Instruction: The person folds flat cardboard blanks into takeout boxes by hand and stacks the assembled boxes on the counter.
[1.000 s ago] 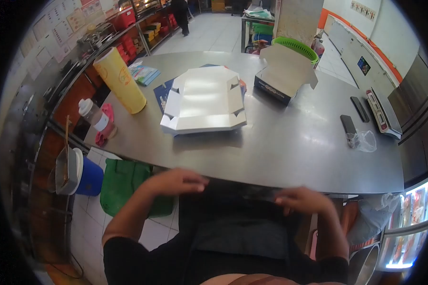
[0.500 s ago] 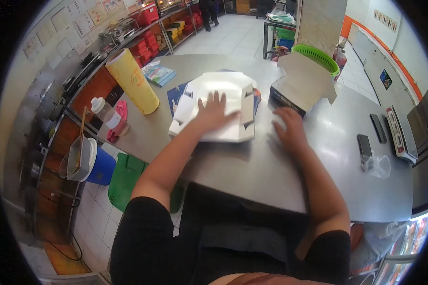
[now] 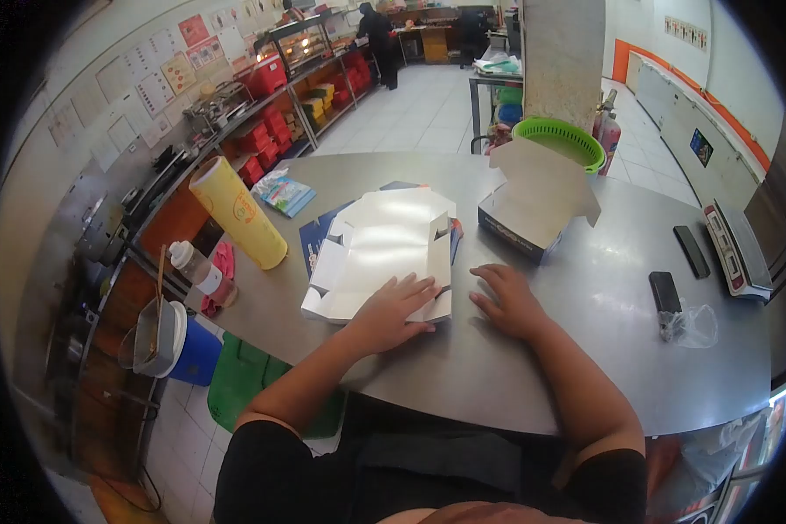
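A white-lined cardboard box blank (image 3: 375, 244) with its side flaps partly raised lies in front of me. More cardboard with dark blue print (image 3: 313, 229) shows beneath it. My left hand (image 3: 393, 310) lies palm down on the blank's near right part, fingers stretched out. It holds nothing. Just right of the blank, my right hand (image 3: 511, 301) is at the steel table, fingers apart and nothing in them. Beyond the right hand stands a folded box (image 3: 533, 205) with dark outer sides and its lid flap up.
A yellow roll (image 3: 240, 214), a squeeze bottle (image 3: 203, 272) and a blue packet (image 3: 286, 194) stand or lie at the table's left. On the right are a black phone-like object (image 3: 664, 291), a plastic bag (image 3: 695, 326) and a scale (image 3: 735, 251). A green basket (image 3: 561, 142) sits behind.
My left hand has slid from the blank's middle toward its near edge. My right hand has drawn back from the folded box. The view has tilted up.
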Tool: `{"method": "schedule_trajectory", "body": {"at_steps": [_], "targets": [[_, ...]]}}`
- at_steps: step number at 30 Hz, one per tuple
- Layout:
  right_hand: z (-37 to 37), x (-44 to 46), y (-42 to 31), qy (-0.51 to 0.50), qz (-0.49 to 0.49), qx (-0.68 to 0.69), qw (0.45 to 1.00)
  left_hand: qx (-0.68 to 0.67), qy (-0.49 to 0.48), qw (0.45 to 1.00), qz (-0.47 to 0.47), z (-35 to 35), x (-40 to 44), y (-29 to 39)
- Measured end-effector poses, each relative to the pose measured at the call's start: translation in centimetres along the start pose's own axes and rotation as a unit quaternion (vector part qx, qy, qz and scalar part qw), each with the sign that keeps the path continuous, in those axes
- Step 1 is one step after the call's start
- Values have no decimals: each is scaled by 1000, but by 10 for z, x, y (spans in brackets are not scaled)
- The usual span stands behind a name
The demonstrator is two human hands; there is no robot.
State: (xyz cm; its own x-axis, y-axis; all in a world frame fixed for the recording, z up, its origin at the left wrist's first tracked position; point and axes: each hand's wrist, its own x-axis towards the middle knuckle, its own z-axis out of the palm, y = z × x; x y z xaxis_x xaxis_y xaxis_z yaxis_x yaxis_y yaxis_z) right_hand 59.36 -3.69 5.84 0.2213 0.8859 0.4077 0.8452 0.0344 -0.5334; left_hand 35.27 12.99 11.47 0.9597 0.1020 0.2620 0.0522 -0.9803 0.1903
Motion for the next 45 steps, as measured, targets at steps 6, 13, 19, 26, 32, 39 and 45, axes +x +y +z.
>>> {"method": "schedule_trajectory", "body": {"at_steps": [6,13,19,26,32,39,45], "targets": [[-14,1,2,80,-17,-161,984,-290,-44,947,-128,-16,-5,-32],[-49,-2,32,130,134,-247,951,-45,-2,999,-3,-23,-17,-14],[-110,-16,34,21,205,-129,970,-74,13,997,-17,-25,-17,-16],[-122,-21,31,218,50,-185,957,-43,-5,999,-17,-41,-17,-13],[-101,-17,18,221,20,-185,957,-42,-46,998,-28,-37,-12,-31],[-81,-16,22,0,86,-135,987,28,65,997,-16,-47,-11,-28],[-81,-12,-13,145,77,-151,975,28,217,974,-53,-78,5,-32]]}}
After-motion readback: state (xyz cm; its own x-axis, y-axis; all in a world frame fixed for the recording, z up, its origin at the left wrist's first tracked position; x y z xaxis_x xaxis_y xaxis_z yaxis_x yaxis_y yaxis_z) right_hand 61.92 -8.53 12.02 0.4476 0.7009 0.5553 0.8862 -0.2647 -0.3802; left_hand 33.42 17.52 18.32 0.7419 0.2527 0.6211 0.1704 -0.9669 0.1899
